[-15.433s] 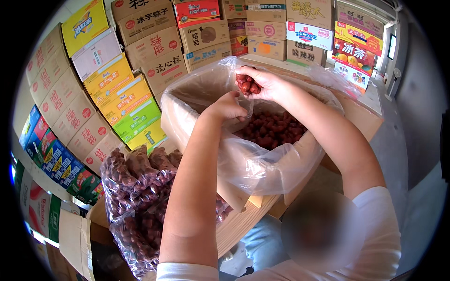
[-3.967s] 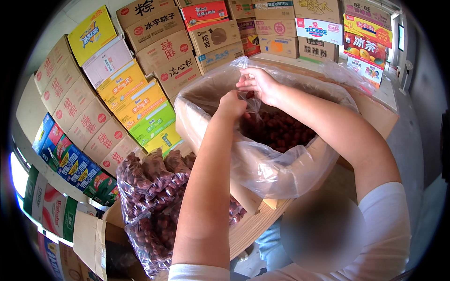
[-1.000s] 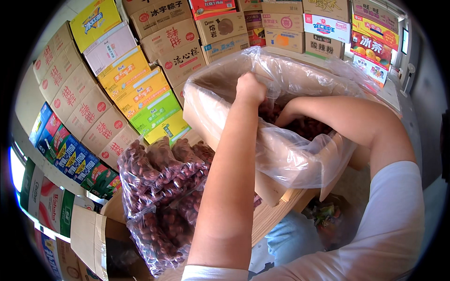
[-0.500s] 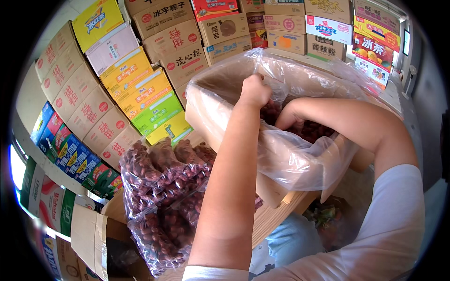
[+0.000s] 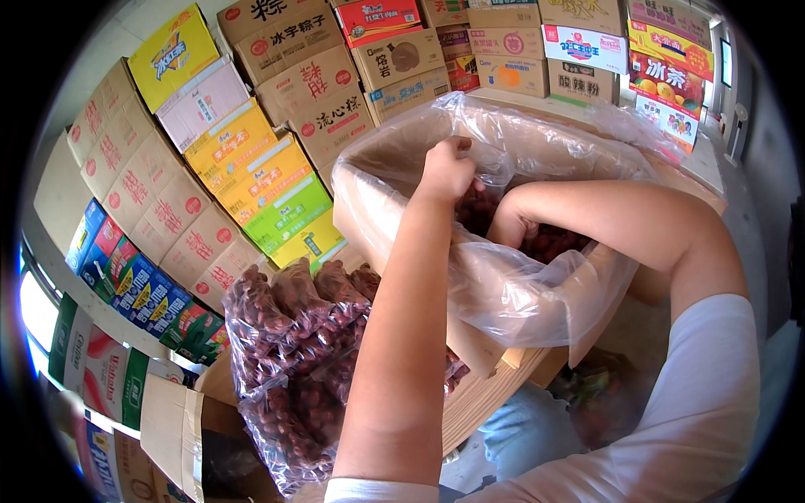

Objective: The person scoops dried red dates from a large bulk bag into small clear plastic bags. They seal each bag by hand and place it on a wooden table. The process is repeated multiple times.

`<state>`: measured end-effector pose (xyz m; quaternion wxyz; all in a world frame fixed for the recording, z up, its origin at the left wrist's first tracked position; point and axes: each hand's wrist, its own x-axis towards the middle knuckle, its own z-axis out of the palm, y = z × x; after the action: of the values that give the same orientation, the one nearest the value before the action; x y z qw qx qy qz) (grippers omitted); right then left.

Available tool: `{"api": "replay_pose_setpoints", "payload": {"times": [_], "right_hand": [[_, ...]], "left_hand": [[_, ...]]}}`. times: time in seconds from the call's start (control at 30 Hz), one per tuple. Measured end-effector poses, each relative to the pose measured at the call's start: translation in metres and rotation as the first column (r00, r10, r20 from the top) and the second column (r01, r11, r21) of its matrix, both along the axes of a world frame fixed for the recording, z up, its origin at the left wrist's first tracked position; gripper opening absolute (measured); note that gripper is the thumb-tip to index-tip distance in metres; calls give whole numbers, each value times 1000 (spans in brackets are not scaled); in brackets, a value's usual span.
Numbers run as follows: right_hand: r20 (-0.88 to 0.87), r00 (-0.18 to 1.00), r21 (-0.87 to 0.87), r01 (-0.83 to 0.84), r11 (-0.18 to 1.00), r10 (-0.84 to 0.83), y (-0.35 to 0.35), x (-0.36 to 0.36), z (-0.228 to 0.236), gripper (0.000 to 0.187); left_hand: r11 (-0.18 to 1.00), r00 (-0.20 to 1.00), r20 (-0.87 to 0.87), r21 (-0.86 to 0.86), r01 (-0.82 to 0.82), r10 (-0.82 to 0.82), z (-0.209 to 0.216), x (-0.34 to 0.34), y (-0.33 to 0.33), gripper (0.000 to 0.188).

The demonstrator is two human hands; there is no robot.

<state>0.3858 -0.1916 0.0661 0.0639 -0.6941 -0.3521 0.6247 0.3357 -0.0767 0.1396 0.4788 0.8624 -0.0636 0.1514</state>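
My left hand (image 5: 447, 174) grips a clear bag (image 5: 493, 169); whether my right hand (image 5: 511, 225), among red dates (image 5: 558, 241), is closed, I can't tell.

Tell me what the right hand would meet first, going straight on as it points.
The dark red fruits in the lined carton: the right hand points down at them, perhaps touching, though depth is unclear.

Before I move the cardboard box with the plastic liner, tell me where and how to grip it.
Probably grip the cardboard box low on its outer walls, one hand from the left, one from the right: the left wall looks flat, while the loose clear liner drapes over the edges and could slip.
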Motion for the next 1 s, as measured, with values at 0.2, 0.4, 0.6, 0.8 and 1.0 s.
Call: {"api": "replay_pose_setpoints", "payload": {"times": [0.2,0.4,0.6,0.8,1.0], "right_hand": [[-55,997,-53,-47,997,44,-1,1,-3,61],[-124,988,-115,-105,988,91,3,12,-10,61],[7,998,-82,-57,995,57,7,0,-6,66],[23,999,34,-32,999,31,4,-3,-7,73],[51,999,126,-11,992,5,0,-8,-8,80]], "left_hand": [[999,1000,2,48,-13,13,-3,5,2,44],[999,999,-39,50,-17,19,-1,2,1,48],[996,998,-57,86,-13,18,0,4,2,48],[996,999,-11,87,-34,35,-7,11,6,45],[991,997,-57,127,-41,49,-3,8,5,49]]}}
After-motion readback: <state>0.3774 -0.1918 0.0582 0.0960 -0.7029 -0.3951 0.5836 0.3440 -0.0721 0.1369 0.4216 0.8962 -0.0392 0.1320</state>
